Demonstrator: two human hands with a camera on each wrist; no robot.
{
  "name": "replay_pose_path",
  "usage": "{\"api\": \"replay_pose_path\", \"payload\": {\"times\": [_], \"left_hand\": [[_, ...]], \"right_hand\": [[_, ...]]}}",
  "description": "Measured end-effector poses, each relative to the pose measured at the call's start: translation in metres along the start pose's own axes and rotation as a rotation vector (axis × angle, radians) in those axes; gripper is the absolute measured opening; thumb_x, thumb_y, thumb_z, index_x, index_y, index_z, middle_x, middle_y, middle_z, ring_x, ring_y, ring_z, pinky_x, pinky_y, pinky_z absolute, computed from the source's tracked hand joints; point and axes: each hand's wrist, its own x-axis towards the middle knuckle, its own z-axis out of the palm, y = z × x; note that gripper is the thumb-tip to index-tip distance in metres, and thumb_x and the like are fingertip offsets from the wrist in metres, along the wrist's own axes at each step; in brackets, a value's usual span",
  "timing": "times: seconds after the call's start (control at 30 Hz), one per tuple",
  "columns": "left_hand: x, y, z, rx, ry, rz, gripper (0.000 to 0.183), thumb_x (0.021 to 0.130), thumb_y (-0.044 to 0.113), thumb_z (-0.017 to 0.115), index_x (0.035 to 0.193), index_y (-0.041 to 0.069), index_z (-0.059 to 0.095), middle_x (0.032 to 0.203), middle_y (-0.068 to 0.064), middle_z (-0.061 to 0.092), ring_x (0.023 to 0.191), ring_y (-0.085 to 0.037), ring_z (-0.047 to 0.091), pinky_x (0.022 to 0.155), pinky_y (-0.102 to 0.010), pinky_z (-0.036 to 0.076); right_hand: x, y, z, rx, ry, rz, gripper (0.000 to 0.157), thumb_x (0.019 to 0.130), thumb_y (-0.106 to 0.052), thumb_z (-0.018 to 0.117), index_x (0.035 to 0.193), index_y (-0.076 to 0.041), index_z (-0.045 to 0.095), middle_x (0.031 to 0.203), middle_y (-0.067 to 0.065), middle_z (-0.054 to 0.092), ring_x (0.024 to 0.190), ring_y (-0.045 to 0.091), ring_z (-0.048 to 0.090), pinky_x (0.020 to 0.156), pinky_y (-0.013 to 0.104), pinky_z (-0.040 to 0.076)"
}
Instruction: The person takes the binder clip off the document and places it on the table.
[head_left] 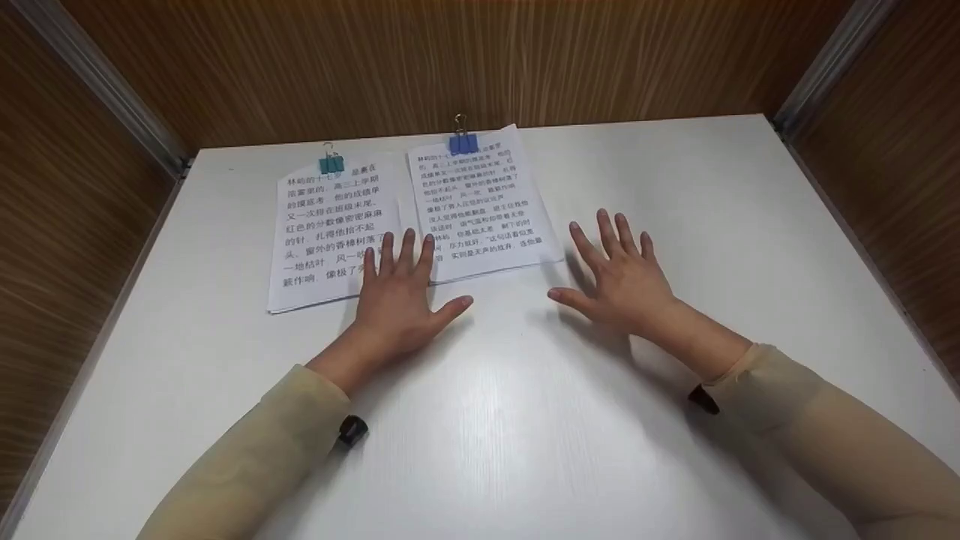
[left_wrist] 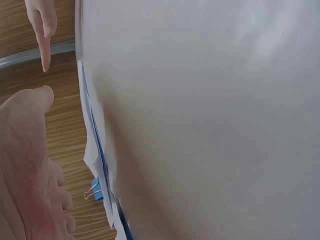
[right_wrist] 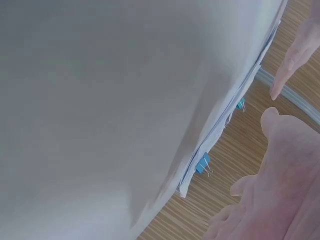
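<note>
Two stacks of printed sheets lie side by side towards the back left of the table. A green binder clip (head_left: 331,163) grips the top of the left stack (head_left: 319,232), and a blue binder clip (head_left: 463,143) the top of the right stack (head_left: 480,202). My left hand (head_left: 397,307), palm down with spread fingers, is over the lower edges of both stacks; the head view does not settle whether it touches them. My right hand (head_left: 626,285) is spread palm down to the right of the right stack, apart from it. Neither hand holds anything.
The white table (head_left: 525,435) is bounded by a wood-grain back panel (head_left: 600,60) and wood-grain side panels. Metal strips (head_left: 832,67) run down the corners. Dark wrist devices (head_left: 352,430) show under both sleeves.
</note>
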Motion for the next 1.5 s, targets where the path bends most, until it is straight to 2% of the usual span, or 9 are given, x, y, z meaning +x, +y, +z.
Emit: {"api": "replay_pose_path", "payload": {"times": [0.3,0.63,0.87,1.23,1.5], "left_hand": [[0.011,-0.002,-0.001,0.014,-0.018,-0.003,0.112,0.094,0.089,0.031,0.172,0.012,0.008,0.177,-0.017,0.002,0.162,-0.043,-0.006,0.129,-0.061,-0.006],[0.026,-0.005,0.0,0.011,-0.028,0.017,0.11,0.096,0.087,0.033,0.172,0.01,0.009,0.177,-0.018,0.007,0.162,-0.044,-0.001,0.128,-0.063,-0.005],[0.033,-0.009,0.003,0.012,-0.036,0.03,0.109,0.097,0.085,0.033,0.171,0.009,0.011,0.177,-0.019,0.009,0.162,-0.045,0.002,0.129,-0.062,-0.003],[0.039,-0.011,0.005,-0.012,-0.083,0.03,0.107,0.098,0.084,0.033,0.172,0.01,0.008,0.177,-0.017,0.008,0.162,-0.041,0.002,0.129,-0.059,-0.004],[0.04,-0.012,0.007,-0.035,-0.11,0.034,0.105,0.099,0.081,0.033,0.171,0.009,0.012,0.177,-0.017,0.008,0.162,-0.04,0.003,0.13,-0.059,-0.003]], "right_hand": [[0.022,-0.003,-0.003,0.0,0.0,-0.023,0.106,0.096,-0.082,0.047,0.173,-0.019,0.009,0.176,0.022,-0.003,0.162,0.044,-0.003,0.125,0.073,0.006],[0.05,-0.003,-0.002,0.015,-0.01,-0.074,0.101,0.098,-0.077,0.05,0.172,-0.018,0.014,0.176,0.022,0.002,0.162,0.042,0.002,0.125,0.072,0.009],[0.066,-0.005,0.001,0.01,-0.053,-0.08,0.098,0.101,-0.075,0.047,0.172,-0.017,0.015,0.177,0.019,0.001,0.163,0.04,0.002,0.126,0.07,0.008],[0.077,-0.01,0.007,0.011,-0.084,-0.074,0.096,0.101,-0.075,0.044,0.172,-0.017,0.015,0.177,0.018,0.003,0.163,0.039,0.003,0.127,0.069,0.008],[0.081,-0.013,0.011,0.037,-0.096,-0.122,0.091,0.103,-0.07,0.047,0.171,-0.014,0.021,0.176,0.019,0.008,0.163,0.039,0.007,0.126,0.069,0.012]]}}
